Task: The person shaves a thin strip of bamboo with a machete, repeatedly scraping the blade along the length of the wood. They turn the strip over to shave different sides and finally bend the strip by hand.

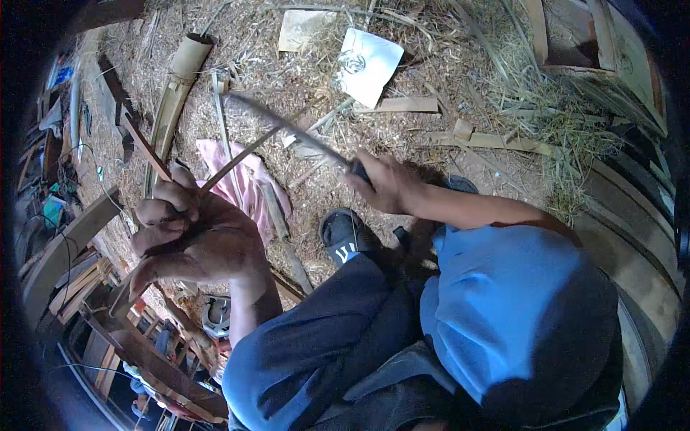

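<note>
Person's left hand [208, 233] is curled around a thin strip [241, 159]; right hand [388, 183] is wrapped on the dark handle of a long knife [323, 148]. Blade crosses the strip in view; can't tell if touching. Below: black sandal [338, 228], white stripe marks. Pink cloth [251, 183] on littered ground [251, 72]. Farther: white sheet [375, 72], round print, illegible.

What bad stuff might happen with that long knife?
Maybe the knife in the right hand could slip along the thin strip and cut the bare left hand gripping it. The strip might also leave a splinter, since no glove shows. And if the knife dropped, it might hit the foot in the sandal.
</note>
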Tool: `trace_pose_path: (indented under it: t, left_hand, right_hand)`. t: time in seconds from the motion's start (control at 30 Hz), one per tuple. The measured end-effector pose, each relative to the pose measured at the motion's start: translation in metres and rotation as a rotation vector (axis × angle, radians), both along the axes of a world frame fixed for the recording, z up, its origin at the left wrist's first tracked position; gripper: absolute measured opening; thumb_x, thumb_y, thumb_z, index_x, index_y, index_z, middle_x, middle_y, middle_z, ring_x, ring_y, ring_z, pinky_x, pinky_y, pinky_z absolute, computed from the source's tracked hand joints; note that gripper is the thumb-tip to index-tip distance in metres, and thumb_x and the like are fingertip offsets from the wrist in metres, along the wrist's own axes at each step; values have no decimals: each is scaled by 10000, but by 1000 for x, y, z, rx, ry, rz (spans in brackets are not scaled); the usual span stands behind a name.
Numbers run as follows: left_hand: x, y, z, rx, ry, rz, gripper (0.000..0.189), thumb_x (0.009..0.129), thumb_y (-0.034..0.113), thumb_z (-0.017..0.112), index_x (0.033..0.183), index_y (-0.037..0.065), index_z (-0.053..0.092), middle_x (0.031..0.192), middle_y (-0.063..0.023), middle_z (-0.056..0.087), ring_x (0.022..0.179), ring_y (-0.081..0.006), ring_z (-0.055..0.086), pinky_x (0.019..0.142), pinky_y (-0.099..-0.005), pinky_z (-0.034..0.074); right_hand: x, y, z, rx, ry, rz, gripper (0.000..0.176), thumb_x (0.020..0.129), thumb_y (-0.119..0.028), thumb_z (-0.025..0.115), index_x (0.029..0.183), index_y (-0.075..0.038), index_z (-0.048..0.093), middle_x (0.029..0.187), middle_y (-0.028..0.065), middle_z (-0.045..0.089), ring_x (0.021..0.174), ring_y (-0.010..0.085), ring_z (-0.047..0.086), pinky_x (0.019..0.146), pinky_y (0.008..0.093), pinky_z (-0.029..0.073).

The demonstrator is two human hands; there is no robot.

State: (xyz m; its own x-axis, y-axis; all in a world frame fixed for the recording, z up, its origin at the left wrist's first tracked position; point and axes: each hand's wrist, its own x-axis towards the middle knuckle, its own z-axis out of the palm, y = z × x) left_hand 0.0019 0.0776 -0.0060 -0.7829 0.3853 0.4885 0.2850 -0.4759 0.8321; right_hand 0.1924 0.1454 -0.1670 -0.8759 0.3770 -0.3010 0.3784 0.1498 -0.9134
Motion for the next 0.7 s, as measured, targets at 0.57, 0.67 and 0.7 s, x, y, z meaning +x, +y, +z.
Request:
trace_pose_path:
  t: [0.57,0.67,0.7]
  left_hand:
    - [1,-5,-1,-11,-32,30,582,879,663,369,628,138,378,655,7,305,611,-154,273,582,-309,276]
    - [-7,0,1,21,-66,37,623,865,703,345,594,143,323,600,11,261,557,-150,242,546,-288,240]
    - [-7,-4,0,20,-61,28,623,865,703,345,594,143,323,600,11,261,557,-150,242,546,-288,240]
  right_hand:
    - [9,3,-6,-8,-133,-109,464,939,-402,516,834,49,536,656,238,575,609,399,582,581,471,443]
    - [12,16,-25,124,-118,-126,465,938,-409,517,830,43,530,668,234,575,604,393,576,578,463,434]
    - [10,23,-24,81,-289,-161,463,938,-411,517,838,40,526,670,229,574,603,384,574,574,457,430]
